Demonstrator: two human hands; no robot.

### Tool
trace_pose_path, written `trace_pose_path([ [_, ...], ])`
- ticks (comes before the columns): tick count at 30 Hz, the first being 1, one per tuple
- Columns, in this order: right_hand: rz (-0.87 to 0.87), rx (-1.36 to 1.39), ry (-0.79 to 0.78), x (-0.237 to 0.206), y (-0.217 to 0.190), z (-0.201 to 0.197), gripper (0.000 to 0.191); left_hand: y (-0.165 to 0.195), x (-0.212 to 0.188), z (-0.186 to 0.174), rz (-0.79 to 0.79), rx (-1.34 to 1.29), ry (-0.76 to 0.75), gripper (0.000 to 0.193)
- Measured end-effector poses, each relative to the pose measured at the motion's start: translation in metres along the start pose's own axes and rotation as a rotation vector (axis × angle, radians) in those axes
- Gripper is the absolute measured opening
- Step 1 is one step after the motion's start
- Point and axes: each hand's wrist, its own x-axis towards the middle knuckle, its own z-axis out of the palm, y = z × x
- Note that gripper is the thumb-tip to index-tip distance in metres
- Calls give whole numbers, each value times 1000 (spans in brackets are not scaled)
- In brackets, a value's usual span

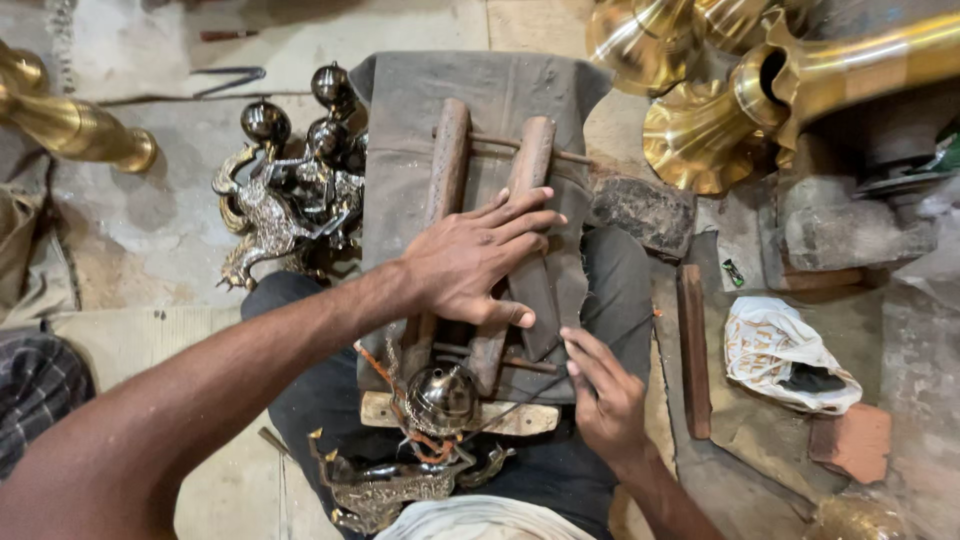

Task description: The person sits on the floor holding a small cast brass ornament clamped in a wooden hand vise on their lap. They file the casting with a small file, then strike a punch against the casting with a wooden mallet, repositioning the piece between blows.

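My left hand (480,262) lies flat, fingers spread, across two long worn wooden bars (447,160) on a grey cloth (400,120) over my lap. My right hand (603,395) rests at the cloth's lower right edge, fingertips pinching a thin dark rod or wire (625,328); the grip is hard to make out. In front of me a dark brass figurine with a round ball top (440,400) sits tied with orange cord on a wooden block (520,420).
Several tarnished brass figurines (285,190) stand at left. Polished brass horn-shaped pieces (700,130) lie top right, another brass piece (70,125) at far left. A stone block (640,210), a wooden strip (692,350), a white bag (780,350) and a brick (855,440) lie right.
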Motion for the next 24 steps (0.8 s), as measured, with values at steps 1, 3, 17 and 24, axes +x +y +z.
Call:
trace_pose_path([
  [1, 43, 1, -12, -3, -2, -1, 25, 0, -1, 1, -4, -9, 5, 88],
  [3, 59, -12, -18, 3, -3, 0, 25, -1, -2, 2, 1, -17, 8, 88],
  [17, 70, -10, -18, -2, -2, 2, 24, 3, -2, -1, 9, -24, 18, 85],
  [24, -92, 25, 18, 43, 4, 11, 22, 9, 0, -6, 5, -16, 26, 88],
])
